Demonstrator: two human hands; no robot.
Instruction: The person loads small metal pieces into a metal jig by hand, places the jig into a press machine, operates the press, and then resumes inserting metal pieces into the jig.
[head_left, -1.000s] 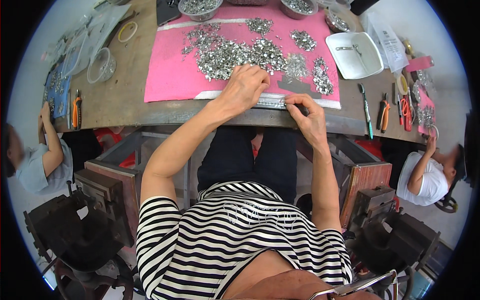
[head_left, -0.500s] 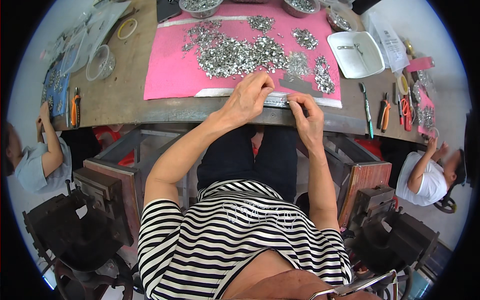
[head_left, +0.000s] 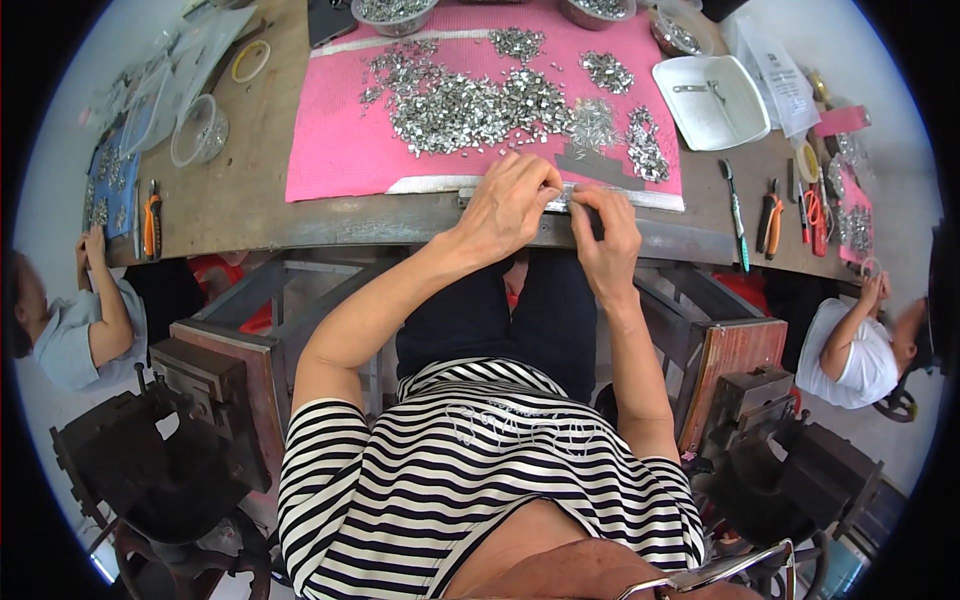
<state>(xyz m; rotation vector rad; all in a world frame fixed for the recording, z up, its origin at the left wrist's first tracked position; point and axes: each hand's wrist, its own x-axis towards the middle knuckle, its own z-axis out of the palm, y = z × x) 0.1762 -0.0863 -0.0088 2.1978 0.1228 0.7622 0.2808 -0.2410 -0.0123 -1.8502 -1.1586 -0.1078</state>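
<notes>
One Narrow Silvery Bar [head_left: 557, 204] at the Near Edge

Location: the bar lies lengthwise along the near edge of the table [head_left: 262, 165], beside the near border of the pink mat [head_left: 335, 140]. Its bright section shows between the hands; the left hand covers part of its length.

Left hand [head_left: 510, 205]: fingers curled, thumb tip and index tip close together above the bar. It cannot be told whether the tips are fully closed or grip a small piece.

Right hand [head_left: 607, 232]: fingers bent, thumb tip and index tip nearly together at the right part of the bar. Whether they grip it or only touch it cannot be told.

Surroundings: a large heap of small silvery pieces [head_left: 475, 108] occupies the middle of the mat. A heap of thin clear pieces [head_left: 592, 125] adjoins its right side. A flat grey piece [head_left: 600, 169] lies toward the mat's near right corner. Beyond the mat's right edge stands a white tray [head_left: 712, 122]. Nearer the table's near edge lie a green toothbrush [head_left: 735, 208] and orange-handled pliers [head_left: 769, 222].
</notes>
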